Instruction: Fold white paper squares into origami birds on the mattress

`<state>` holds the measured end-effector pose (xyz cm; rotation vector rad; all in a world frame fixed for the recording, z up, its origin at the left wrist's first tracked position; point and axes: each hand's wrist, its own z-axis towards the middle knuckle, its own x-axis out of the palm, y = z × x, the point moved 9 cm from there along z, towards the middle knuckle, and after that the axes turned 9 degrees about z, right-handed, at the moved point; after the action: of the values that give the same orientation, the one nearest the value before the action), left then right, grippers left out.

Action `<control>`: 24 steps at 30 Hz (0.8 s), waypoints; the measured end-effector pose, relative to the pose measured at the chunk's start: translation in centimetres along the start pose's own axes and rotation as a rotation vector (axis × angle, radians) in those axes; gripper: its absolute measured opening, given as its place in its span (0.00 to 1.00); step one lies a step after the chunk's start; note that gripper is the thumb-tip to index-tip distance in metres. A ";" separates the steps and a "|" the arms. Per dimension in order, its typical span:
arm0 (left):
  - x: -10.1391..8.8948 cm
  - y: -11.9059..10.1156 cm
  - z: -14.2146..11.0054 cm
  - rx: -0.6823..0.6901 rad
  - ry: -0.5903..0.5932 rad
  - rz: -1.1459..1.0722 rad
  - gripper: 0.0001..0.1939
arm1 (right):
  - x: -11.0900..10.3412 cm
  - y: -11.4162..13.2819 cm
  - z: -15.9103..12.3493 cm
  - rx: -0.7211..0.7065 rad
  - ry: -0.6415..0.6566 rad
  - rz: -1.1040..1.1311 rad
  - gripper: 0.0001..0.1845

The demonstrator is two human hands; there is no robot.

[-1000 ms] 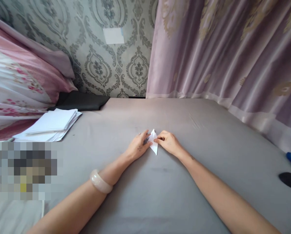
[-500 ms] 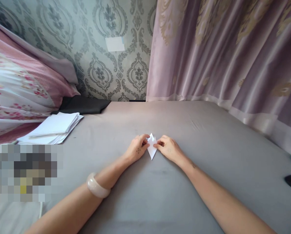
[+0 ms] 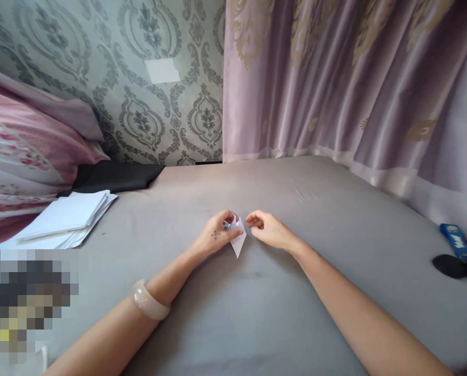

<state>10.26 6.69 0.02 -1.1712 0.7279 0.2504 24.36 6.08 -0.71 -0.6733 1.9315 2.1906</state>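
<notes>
A small white folded paper [image 3: 238, 245], diamond-shaped with its lower point toward me, is at the middle of the grey sheet. My left hand [image 3: 219, 230] pinches it from the left, thumb across the front and fingers behind the upper part. Just to the right, my right hand [image 3: 270, 230] hovers with its fingers curled and a gap between thumb and fingertips. Nothing shows in that gap, and the hand appears apart from the paper. The paper's upper part has separate peaks, partly covered by my left fingers.
A stack of white paper sheets [image 3: 67, 214] lies at the left, in front of a black folded item [image 3: 118, 176]. To the right are a blue packet [image 3: 456, 240] and a black rounded object [image 3: 450, 266]. Curtains [image 3: 319, 78] hang behind the grey sheet [image 3: 265, 313].
My right hand has let go of the folded paper and opened slightly beside it. The left hand keeps its hold, and the paper has tilted a little. The view has turned slightly right.
</notes>
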 end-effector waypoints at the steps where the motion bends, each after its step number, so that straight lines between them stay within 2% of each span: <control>1: 0.0 0.0 0.0 0.009 -0.012 -0.017 0.12 | -0.3 0.1 0.1 0.003 -0.021 0.028 0.15; 4: -0.1 0.0 -0.1 -0.002 -0.045 -0.083 0.09 | -0.7 0.5 0.1 -0.003 -0.063 0.089 0.12; 11: -0.1 -0.1 -0.1 -0.026 -0.089 -0.165 0.08 | 0.3 1.2 -0.2 -0.028 -0.054 0.133 0.09; 24: 0.3 0.6 -0.3 -0.087 -0.048 -0.239 0.12 | 1.0 1.6 -0.2 -0.029 -0.027 0.111 0.06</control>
<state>10.07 6.64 -0.63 -1.3180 0.5334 0.1105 22.90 5.41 0.36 -0.5499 1.9727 2.2835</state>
